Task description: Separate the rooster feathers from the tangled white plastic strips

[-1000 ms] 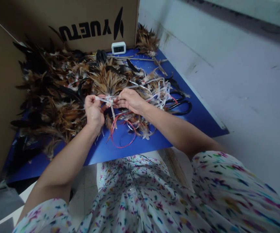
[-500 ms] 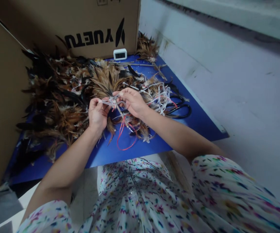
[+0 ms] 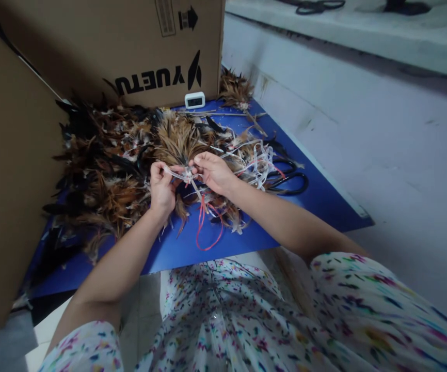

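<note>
Fan-shaped brown feather bundle (image 3: 177,137) on slim pale wooden stick (image 3: 196,190), held between both hands over flat blue tabletop (image 3: 324,206). Pinches translucent plastic strip (image 3: 174,174) in left hand (image 3: 162,191). Pinches at bundle's bound base with right hand (image 3: 216,174); strip or stem there, cannot tell. Thin red string loop (image 3: 207,250) below, black looped handles (image 3: 306,183) rightward, loose dark-brown feather pile (image 3: 107,191) leftward.
</note>
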`<state>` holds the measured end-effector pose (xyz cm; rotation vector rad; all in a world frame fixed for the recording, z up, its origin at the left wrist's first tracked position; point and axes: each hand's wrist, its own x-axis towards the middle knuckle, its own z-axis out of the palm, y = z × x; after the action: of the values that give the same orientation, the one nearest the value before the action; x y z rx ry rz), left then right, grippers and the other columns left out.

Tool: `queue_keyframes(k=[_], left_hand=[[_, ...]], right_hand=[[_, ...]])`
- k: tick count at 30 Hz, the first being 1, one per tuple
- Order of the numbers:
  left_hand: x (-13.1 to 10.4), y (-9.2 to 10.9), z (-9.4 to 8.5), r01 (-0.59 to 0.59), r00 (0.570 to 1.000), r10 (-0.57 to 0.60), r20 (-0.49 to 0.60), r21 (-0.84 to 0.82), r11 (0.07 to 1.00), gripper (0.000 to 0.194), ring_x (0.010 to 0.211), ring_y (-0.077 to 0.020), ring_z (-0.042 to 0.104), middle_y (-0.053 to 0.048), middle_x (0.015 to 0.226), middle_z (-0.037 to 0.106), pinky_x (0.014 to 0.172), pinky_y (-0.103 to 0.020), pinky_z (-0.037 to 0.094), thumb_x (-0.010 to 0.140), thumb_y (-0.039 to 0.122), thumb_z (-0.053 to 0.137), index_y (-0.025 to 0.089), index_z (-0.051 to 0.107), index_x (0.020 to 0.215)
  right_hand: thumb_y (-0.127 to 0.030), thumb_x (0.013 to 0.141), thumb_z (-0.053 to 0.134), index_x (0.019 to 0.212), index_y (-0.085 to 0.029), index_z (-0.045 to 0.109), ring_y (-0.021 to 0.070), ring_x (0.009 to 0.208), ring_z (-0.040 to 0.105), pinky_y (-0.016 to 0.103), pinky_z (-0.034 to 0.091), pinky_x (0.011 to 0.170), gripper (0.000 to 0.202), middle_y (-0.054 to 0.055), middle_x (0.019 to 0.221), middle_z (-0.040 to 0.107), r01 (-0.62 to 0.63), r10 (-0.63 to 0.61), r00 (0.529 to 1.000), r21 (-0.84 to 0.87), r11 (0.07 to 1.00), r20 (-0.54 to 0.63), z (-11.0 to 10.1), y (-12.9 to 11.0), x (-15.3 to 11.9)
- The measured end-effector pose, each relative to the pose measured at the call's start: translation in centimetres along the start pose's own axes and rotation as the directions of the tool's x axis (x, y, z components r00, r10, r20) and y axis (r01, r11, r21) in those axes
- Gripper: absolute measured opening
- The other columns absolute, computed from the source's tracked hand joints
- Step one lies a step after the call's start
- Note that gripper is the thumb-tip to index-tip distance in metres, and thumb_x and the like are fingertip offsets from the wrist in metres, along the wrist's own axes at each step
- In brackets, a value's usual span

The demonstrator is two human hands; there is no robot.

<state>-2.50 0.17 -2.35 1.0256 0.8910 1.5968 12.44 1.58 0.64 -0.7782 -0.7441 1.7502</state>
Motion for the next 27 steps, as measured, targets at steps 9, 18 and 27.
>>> queue_keyframes(k=[9,18,27], left_hand=[[0.1,-0.2,0.3,-0.061,0.996,0.065,-0.056,0.074,0.995,0.038,0.058,-0.0106,0.057,0.007,0.063,0.057,0.054,-0.019,0.046,0.076,0.032,0.076,0.024,0.04,0.084],[0.7,-0.8,-0.7,-0.074,0.994,0.08,-0.075,0.081,0.994,0.047,0.058,-0.0106,0.055,0.008,0.064,0.051,0.051,-0.021,0.044,0.073,0.04,0.08,0.025,0.038,0.088],[1.1,-0.4,-1.2,-0.052,0.998,0.057,-0.018,0.188,0.981,0.036,0.062,-0.0134,0.062,0.005,0.067,0.06,0.059,-0.024,0.052,0.078,0.039,0.072,0.025,0.04,0.086]], right_hand=[[0.0,0.097,0.045,0.073,-0.016,0.047,0.0043,0.047,0.051,0.017,0.045,0.049,0.029,-0.007,0.063,0.058,0.05,-0.052,0.998,-0.096,0.994,-0.018,0.0,0.9,0.7],[-0.003,0.098,0.044,0.077,-0.019,0.042,0.0029,0.047,0.052,0.016,0.046,0.05,0.026,-0.009,0.062,0.056,0.097,-0.095,0.995,-0.134,0.986,0.022,-0.7,1.2,1.2],[-0.038,0.083,0.077,0.085,-0.016,0.055,0.0076,0.054,0.059,0.02,0.051,0.053,0.032,-0.004,0.067,0.062,0.377,-0.236,0.902,-0.391,0.84,0.362,-3.0,1.5,2.2]])
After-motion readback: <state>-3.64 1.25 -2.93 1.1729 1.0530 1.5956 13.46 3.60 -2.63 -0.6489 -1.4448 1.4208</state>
